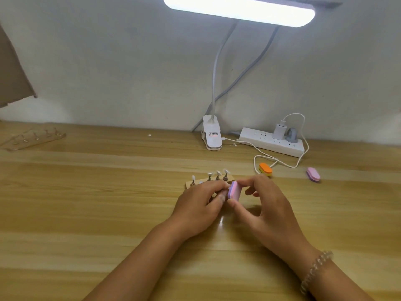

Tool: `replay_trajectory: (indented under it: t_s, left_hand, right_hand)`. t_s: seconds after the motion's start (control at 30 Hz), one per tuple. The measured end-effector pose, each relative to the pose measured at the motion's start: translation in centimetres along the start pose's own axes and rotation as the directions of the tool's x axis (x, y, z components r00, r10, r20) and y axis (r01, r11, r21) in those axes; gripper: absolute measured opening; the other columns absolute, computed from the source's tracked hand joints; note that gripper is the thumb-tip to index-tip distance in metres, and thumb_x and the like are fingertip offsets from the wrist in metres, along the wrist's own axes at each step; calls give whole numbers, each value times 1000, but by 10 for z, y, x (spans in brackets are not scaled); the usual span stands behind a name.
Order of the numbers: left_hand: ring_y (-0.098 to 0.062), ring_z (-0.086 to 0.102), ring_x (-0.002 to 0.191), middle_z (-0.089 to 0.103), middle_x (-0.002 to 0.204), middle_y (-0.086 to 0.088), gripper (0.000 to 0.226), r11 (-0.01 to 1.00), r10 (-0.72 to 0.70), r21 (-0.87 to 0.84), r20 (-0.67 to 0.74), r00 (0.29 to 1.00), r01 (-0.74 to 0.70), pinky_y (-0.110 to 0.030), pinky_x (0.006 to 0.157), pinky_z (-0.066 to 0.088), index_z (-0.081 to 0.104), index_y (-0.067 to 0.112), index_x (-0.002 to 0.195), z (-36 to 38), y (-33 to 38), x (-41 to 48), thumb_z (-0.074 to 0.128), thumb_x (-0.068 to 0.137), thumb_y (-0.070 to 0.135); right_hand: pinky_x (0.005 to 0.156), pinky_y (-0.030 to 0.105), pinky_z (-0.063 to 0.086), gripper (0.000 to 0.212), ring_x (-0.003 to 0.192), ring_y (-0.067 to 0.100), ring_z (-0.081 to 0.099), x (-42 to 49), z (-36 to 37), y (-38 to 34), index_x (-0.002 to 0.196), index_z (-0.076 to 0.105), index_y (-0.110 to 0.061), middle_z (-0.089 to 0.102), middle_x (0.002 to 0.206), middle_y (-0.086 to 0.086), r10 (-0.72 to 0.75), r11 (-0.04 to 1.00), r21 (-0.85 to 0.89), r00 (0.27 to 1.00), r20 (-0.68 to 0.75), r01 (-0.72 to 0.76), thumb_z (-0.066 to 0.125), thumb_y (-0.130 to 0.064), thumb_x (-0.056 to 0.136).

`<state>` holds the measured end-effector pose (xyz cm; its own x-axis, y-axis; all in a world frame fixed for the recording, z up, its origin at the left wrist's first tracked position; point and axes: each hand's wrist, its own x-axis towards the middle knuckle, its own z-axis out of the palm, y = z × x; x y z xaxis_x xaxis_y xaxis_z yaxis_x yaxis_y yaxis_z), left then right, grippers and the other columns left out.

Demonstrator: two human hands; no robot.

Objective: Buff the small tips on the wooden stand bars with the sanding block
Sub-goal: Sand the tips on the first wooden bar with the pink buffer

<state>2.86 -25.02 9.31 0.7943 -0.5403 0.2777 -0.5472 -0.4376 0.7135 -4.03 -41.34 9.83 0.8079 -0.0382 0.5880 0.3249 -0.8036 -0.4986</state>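
Head view, largest to smallest. Counter (pixel 108 203): wooden, carrying everything. Right hand (pixel 263 205): pinching the sanding block (pixel 234 191) on edge, just in front of the near stand bar (pixel 230 177). Left hand (pixel 200 205): fingers closing around something small against the block, likely a tip; cannot tell. Tips (pixel 217 173): four standing on that bar, finish unreadable. Second bar (pixel 34 139): lying far left, apparently waiting. Work is appearing under way, with much remaining.
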Motion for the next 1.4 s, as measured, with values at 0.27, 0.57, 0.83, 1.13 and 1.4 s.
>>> replay_trajectory:
  t_s: [0.27, 0.57, 0.83, 1.13, 1.4]
  left_hand:
    - [-1, 52, 77, 61, 84, 23, 20, 1000, -1, 28, 1, 1000, 1, -30, 73, 44, 67, 33, 104, 0, 0, 1, 51, 99, 21]
    - [6, 50, 73, 57, 79, 29, 19, 999, 1, 47, 6, 1000, -2, -26, 65, 34, 66, 34, 101, 1, -1, 0, 50, 96, 26]
    - [12, 50, 68, 58, 89, 20, 15, 1000, -16, -4, -35, 999, 16, -15, 63, 33, 71, 28, 105, 3, -3, 2, 60, 96, 24]
    - [6, 50, 66, 62, 89, 19, 13, 997, -29, -73, -38, 999, 26, -20, 65, 35, 74, 31, 98, 2, -5, 3, 65, 93, 23]
    - [1, 49, 65, 66, 94, 13, 15, 998, -22, -66, -24, 999, 20, -28, 67, 41, 75, 33, 98, 1, -5, 3, 66, 92, 22]
  right_hand:
    - [79, 29, 49, 29, 89, 10, 59, 2, -1, -3, 103, 65, -18, 63, 99, -10, 7, 1000, 30, 1000, -19, -7, 80, -25, 80]
    - [78, 26, 49, 27, 91, 9, 59, 0, -2, -4, 105, 66, -19, 63, 100, -10, -13, 999, 49, 1000, 14, 13, 78, -27, 82]
    - [77, 34, 51, 27, 90, 7, 59, 2, -2, -3, 101, 64, -21, 61, 99, -12, 75, 995, 62, 997, 30, -77, 73, -34, 80]
    - [76, 36, 51, 27, 89, 9, 58, 1, -2, -4, 96, 60, -20, 59, 96, -9, 61, 995, 72, 997, 40, -63, 79, -26, 78]
    - [76, 35, 50, 27, 88, 10, 57, 2, -1, -4, 93, 59, -19, 57, 93, -10, 64, 996, 66, 997, 30, -66, 79, -28, 78]
